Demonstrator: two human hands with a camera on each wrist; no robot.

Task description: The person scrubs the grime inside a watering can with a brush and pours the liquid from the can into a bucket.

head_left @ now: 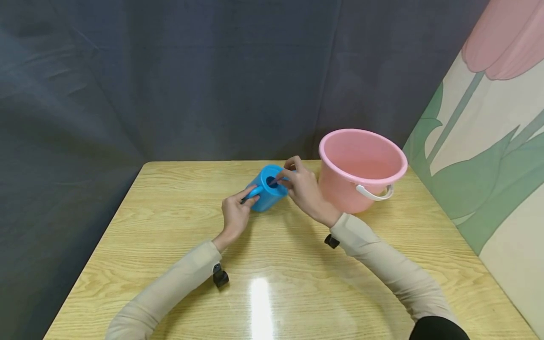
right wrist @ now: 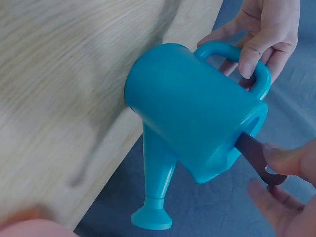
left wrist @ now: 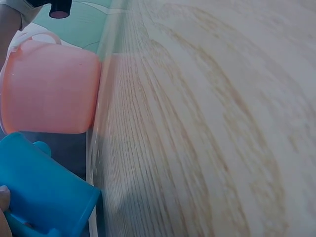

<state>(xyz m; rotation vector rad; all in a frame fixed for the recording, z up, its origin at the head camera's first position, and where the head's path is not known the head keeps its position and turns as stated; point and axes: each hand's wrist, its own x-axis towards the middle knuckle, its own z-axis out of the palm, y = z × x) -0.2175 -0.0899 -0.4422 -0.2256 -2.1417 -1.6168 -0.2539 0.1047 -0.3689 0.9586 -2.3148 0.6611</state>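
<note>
A blue watering can (head_left: pixel 264 200) is tilted over the far middle of the table, its spout (right wrist: pixel 157 185) showing in the right wrist view. My left hand (head_left: pixel 235 215) grips the can by its looped handle (right wrist: pixel 264 79). With thumb and fingers, my right hand (head_left: pixel 303 189) pinches a dark purple flat handle (right wrist: pixel 256 155) that has a small hole near its end. The other end of this handle goes into the can's top opening (head_left: pixel 270 181), and what is on it stays hidden inside.
Just right of my right hand stands a pink bucket (head_left: pixel 340 189) with a white carrying handle (head_left: pixel 374 196). The wooden table (head_left: pixel 182 198) meets a dark curtain (head_left: pixel 212 94) at the back. A wall with painted tulips (head_left: pixel 476 160) borders the right side.
</note>
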